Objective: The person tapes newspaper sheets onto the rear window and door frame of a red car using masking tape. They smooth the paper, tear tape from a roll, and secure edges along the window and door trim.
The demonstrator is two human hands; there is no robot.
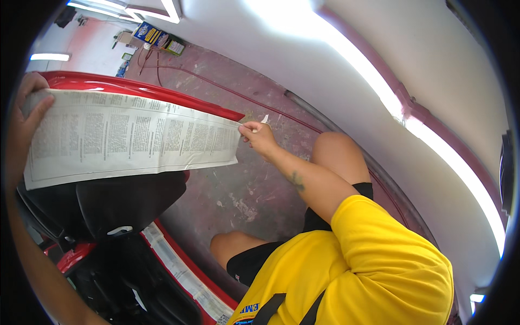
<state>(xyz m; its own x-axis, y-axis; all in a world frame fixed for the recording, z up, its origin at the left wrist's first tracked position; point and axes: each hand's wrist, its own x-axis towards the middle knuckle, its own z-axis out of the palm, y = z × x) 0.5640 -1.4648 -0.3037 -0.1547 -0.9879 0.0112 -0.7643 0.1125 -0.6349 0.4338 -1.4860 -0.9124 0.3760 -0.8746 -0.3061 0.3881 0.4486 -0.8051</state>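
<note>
We see blue and yellow packages far left on the floor. Our left hand grips the newspaper sheet's left end; another person's hand pinches its right corner, stretching it over the red car edge.

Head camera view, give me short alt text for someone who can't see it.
A sheet of newspaper is stretched across a red car body, the left hand gripping its left end. A crouching co-worker in a yellow shirt pinches its right corner with one hand, above a stained floor.
</note>
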